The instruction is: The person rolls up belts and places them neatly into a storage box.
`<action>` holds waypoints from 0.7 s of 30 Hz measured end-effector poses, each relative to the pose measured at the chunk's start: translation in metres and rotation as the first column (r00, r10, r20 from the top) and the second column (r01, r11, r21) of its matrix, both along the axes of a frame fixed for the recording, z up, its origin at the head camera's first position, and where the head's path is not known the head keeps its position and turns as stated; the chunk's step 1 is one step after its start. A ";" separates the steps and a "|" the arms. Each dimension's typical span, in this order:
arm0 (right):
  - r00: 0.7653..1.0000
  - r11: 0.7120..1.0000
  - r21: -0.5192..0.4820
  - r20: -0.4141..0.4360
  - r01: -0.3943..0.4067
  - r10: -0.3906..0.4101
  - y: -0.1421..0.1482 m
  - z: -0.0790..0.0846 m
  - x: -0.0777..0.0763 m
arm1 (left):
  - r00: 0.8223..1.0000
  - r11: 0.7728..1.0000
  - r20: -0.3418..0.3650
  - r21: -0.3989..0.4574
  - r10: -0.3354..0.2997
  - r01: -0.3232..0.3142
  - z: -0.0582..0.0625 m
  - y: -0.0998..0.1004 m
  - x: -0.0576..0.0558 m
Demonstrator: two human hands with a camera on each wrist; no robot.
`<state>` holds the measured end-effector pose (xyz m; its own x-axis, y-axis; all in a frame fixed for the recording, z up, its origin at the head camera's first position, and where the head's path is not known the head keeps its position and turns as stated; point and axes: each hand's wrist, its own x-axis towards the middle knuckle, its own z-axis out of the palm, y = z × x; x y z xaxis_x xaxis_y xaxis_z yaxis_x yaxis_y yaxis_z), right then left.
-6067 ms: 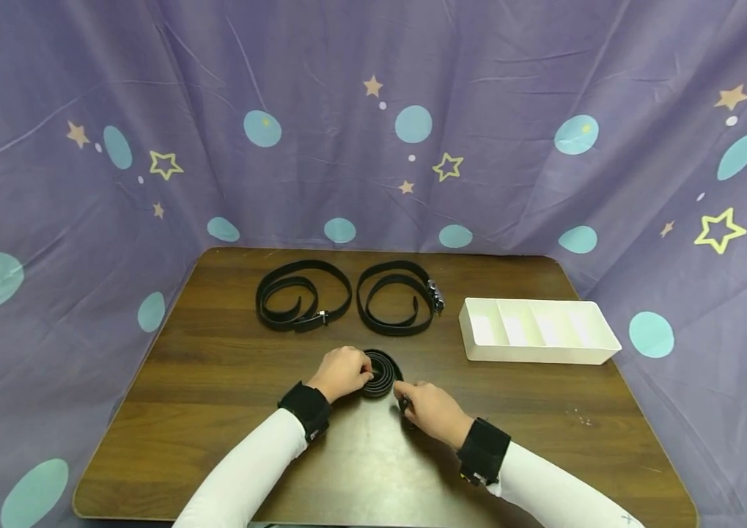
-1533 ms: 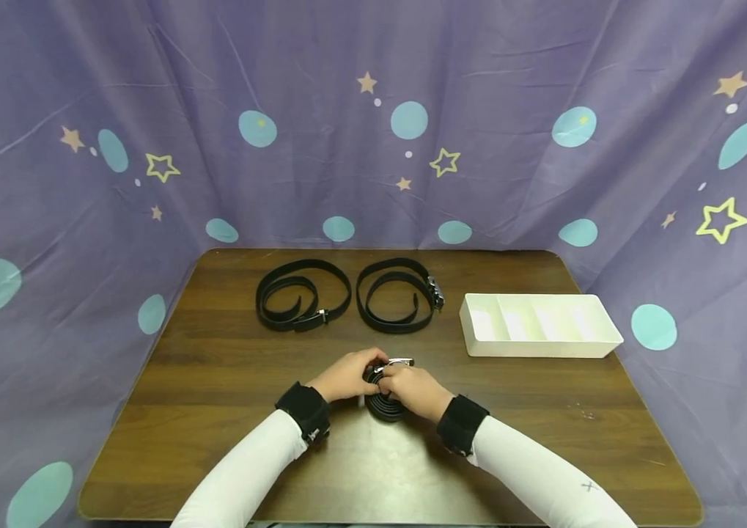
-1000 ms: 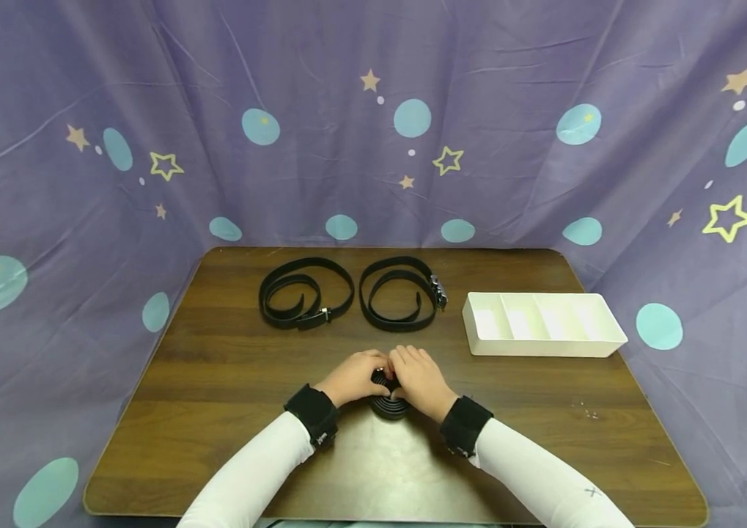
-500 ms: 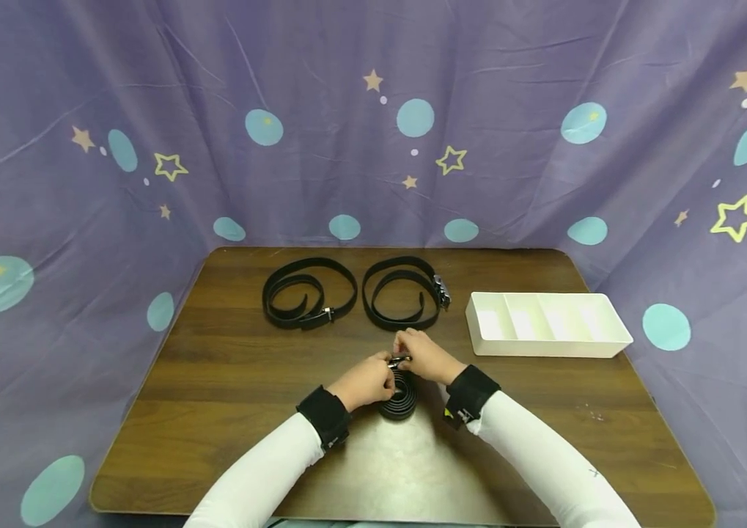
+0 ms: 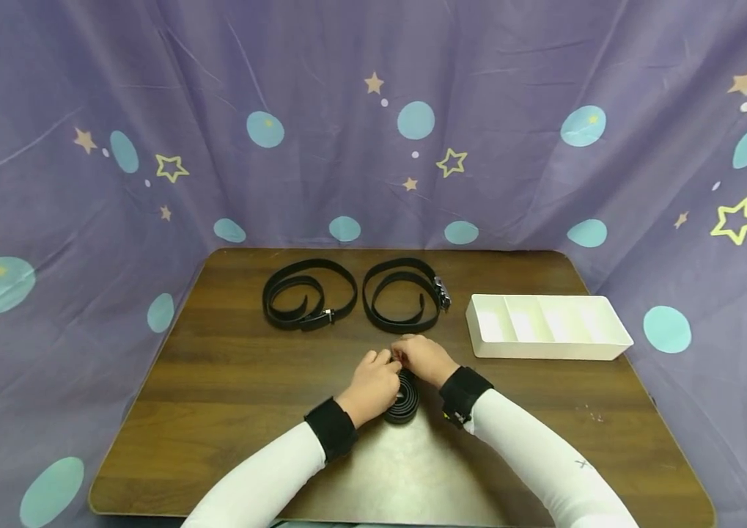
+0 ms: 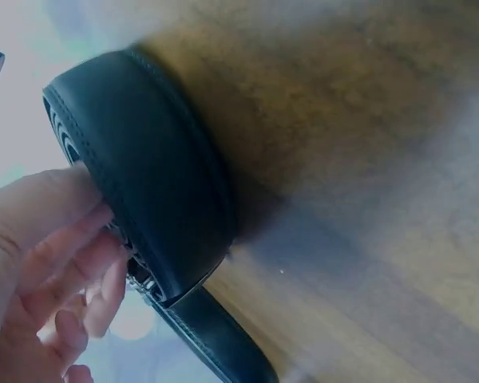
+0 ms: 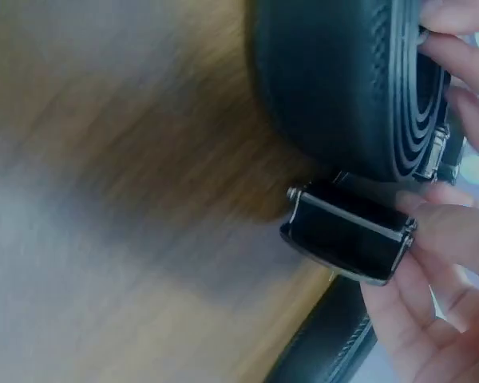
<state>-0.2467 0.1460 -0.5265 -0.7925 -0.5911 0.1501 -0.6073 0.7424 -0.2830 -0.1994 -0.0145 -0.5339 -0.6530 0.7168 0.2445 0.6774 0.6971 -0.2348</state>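
Coiled black belt (image 5: pixel 410 400) sits between my hands, near the middle of the worktop (image 5: pixel 215 440), spiral side up. My left hand (image 5: pixel 371 385) is at its left, thumb and fingers pinching the upper edge of the coil. My right hand (image 5: pixel 424 358) is at its far right, thumb and fingers pinching the buckle (image 7: pixel 351 227), which sits just beside the coil's outer turn. Hands are close together; can't tell if the fingertips touch. Near side of the coil is uncovered by fingers; far side is partly hidden by them.

Beyond my hands, two more black belts, loosely looped: left belt (image 5: pixel 284 316) with a small metal buckle on its near right, right belt (image 5: pixel 386 323) with a chunkier one on its right. White tray (image 5: pixel 551 350), four compartments, right of them and well apart from the coil. Black bands on both wrists, white sleeves. Purple curtain (image 5: pixel 320 183) behind, stars and blue ovals.
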 end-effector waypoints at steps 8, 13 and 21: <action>0.946 0.940 0.108 0.042 -0.324 0.321 0.017 0.011 -0.006 | 0.995 0.997 0.093 -0.061 -0.047 0.053 0.004 0.006 -0.001; 0.901 0.879 0.213 0.018 -0.426 0.432 0.027 0.014 -0.013 | 0.977 0.996 0.201 -0.040 -0.065 0.075 0.004 0.003 0.002; 0.556 0.661 0.582 -0.385 -0.474 0.737 0.037 0.004 -0.024 | 0.984 0.999 0.173 0.014 -0.046 0.044 -0.007 -0.001 0.004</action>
<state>-0.2705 0.1827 -0.5220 -0.0582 -0.9959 0.0687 -0.8825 0.0835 0.4628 -0.1949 -0.0156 -0.5412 -0.6531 0.7446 0.1379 0.7380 0.6667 -0.1043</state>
